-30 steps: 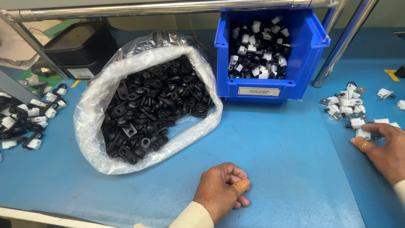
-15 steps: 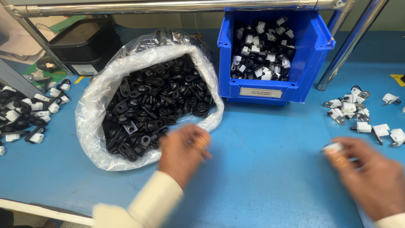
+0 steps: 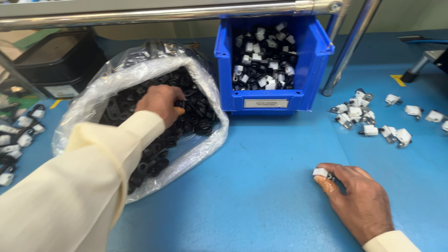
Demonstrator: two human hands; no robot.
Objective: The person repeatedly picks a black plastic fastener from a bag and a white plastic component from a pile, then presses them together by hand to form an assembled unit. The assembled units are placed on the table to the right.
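Observation:
My left hand (image 3: 162,103) reaches into a clear plastic bag (image 3: 212,135) full of black plastic parts (image 3: 198,116), fingers curled down among them; whether it grips one cannot be told. A cream sleeve covers that arm. My right hand (image 3: 357,200) rests on the blue table (image 3: 261,186) at the lower right, its fingertips pinching a small white part (image 3: 321,172) with a metal end.
A blue bin (image 3: 273,100) holding black-and-white assembled parts stands behind the table's middle. Loose white parts (image 3: 368,116) lie scattered at the right. More assembled pieces (image 3: 18,135) lie at the left edge. A black box (image 3: 51,65) sits back left; metal poles (image 3: 347,44) rise behind.
My left hand moved from the table's front up into the bag of black parts. My right hand drew in from the right with a small white part.

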